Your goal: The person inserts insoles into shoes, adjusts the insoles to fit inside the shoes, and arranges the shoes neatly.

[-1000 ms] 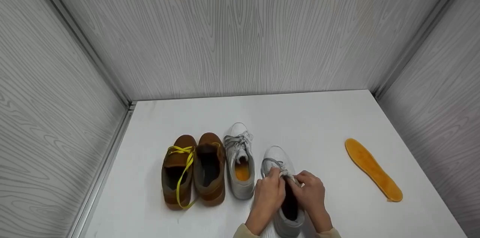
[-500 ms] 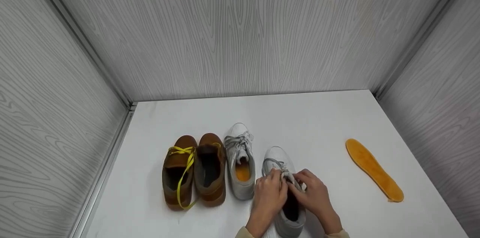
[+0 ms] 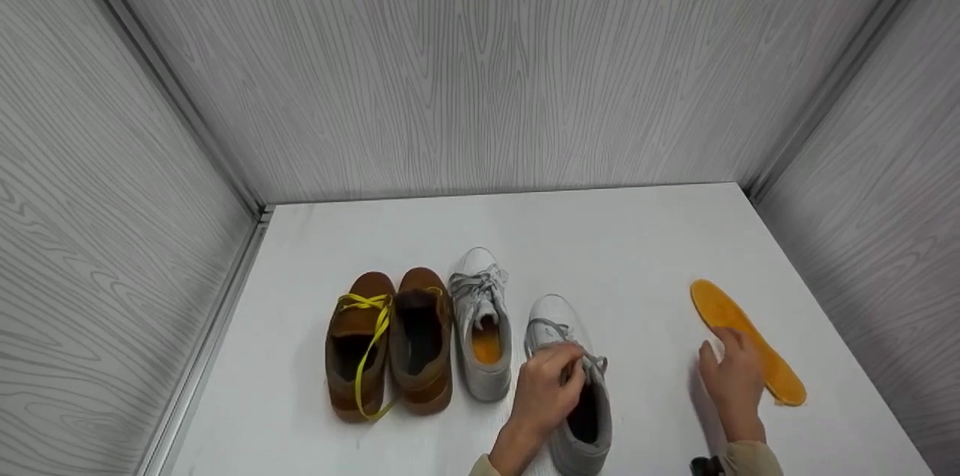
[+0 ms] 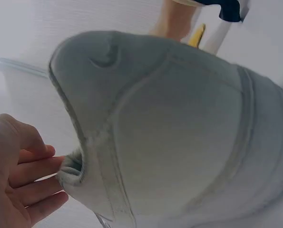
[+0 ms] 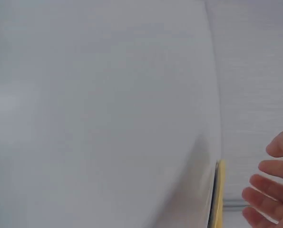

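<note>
My left hand (image 3: pixel 546 387) is at the right-hand white sneaker (image 3: pixel 553 308), with its fingers pinching the tongue (image 4: pixel 71 173) at the shoe's opening. In the left wrist view the grey-white side of this sneaker fills most of the picture, and the left hand (image 4: pixel 22 175) reaches its collar from the left. Over on the right, my right hand (image 3: pixel 735 382) hovers above an orange insole (image 3: pixel 721 306), covering part of its middle. The right wrist view shows the right hand (image 5: pixel 274 185) holding nothing, its fingers spread and slightly bent, with the insole's thin edge (image 5: pixel 218 197) beside it.
Another white sneaker (image 3: pixel 474 263), with an orange insole inside, stands left of the first. Beside it are two brown shoes, one (image 3: pixel 418 279) dark inside and one (image 3: pixel 371 284) with yellow laces (image 3: pixel 380 322). Grey wood-grain panels (image 3: pixel 480 71) enclose the white table (image 3: pixel 600 236).
My right hand has let go of the sneaker's opening and moved right to above the orange insole. The left hand stays at the tongue. Laces on the sneaker's right side are now uncovered.
</note>
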A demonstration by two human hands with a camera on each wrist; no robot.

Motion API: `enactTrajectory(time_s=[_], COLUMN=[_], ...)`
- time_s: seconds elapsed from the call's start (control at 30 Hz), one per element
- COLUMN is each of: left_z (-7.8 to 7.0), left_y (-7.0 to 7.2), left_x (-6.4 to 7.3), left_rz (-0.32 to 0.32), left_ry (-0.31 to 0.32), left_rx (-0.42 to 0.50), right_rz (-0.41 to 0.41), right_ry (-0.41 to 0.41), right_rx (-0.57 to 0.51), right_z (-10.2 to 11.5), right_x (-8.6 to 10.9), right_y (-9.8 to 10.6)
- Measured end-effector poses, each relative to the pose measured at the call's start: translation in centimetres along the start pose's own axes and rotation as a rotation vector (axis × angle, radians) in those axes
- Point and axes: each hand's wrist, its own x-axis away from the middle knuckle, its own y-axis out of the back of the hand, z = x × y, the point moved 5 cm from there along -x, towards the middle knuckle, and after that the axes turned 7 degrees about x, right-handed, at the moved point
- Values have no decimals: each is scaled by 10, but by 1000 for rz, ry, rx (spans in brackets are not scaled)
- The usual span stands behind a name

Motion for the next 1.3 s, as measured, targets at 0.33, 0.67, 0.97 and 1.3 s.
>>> enactTrajectory(time_s=[0.33,0.67,0.97,1.3], left_z=[0,2,2,4], left_y=[1,2,2,3], left_x=[-4,-4,-4,-5], left_rz=[37,53,27,53], left_ry=[142,182,185,217], left_rx=[164,146,151,200], right_rz=[633,484,514,478], right_ry=[-264,-242,-403,-431], right_rx=[165,236,118,82], right_z=[-57,-54,-57,-48], right_x=[-6,-8,-6,-3], right_y=[-2,3,2,4])
